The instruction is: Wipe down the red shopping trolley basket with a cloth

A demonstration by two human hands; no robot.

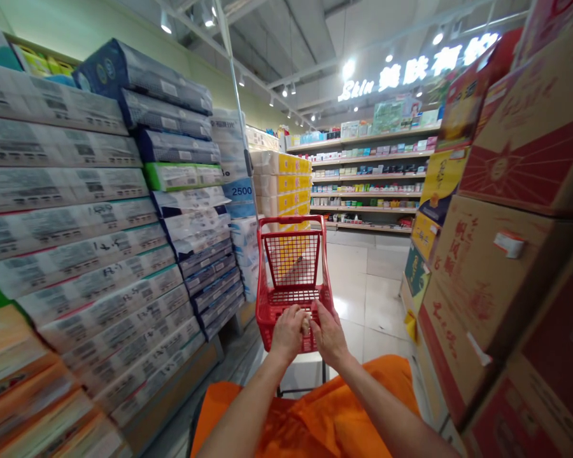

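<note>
A red shopping cart (262, 299) with a grid basket and a raised back panel stands in front of me. Over its near end, my left hand (289, 331) has its fingers bent round a small pale item (306, 323), too small to name. Close beside it on the right is my right hand (328, 331), its thumb and fingers apart and its fingertips near the same item. Whether those fingertips touch the item cannot be made out. Orange cloth (353, 413) lies under my forearms.
Stacked paper packs (95, 235) line the left side, with yellow-and-white packs (286, 184) farther on. Piled cartons (482, 267) edge the right. A tiled aisle (379, 280) leads to stocked shelves (367, 180) at the back. A thin pole (239, 95) rises at left.
</note>
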